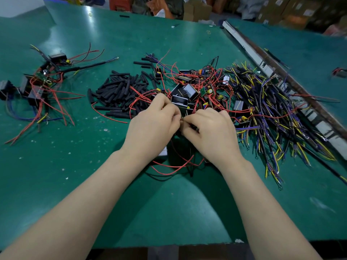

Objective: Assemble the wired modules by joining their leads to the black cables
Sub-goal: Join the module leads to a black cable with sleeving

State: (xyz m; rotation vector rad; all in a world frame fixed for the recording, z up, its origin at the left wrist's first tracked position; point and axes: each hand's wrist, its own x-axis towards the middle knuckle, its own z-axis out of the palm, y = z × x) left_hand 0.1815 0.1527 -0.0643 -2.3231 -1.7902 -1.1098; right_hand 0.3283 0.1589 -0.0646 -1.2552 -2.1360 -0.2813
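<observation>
My left hand (154, 122) and my right hand (210, 130) meet fingertip to fingertip at the middle of the green table (93, 166), pinching thin wire ends between them. Red leads (174, 167) loop out below my wrists, and a black cable runs under my hands, mostly hidden. Just beyond my fingers lies a heap of black modules with red leads (189, 91). A pile of black cables with yellow and purple ends (272, 117) spreads to the right. What exactly sits between my fingertips is hidden.
Short black sleeve tubes (120, 92) lie heaped left of the modules. Several modules joined to cables (39, 81) sit at the far left. A long metal rail (281, 77) runs diagonally on the right. Cardboard boxes (199, 10) stand beyond the table's far edge.
</observation>
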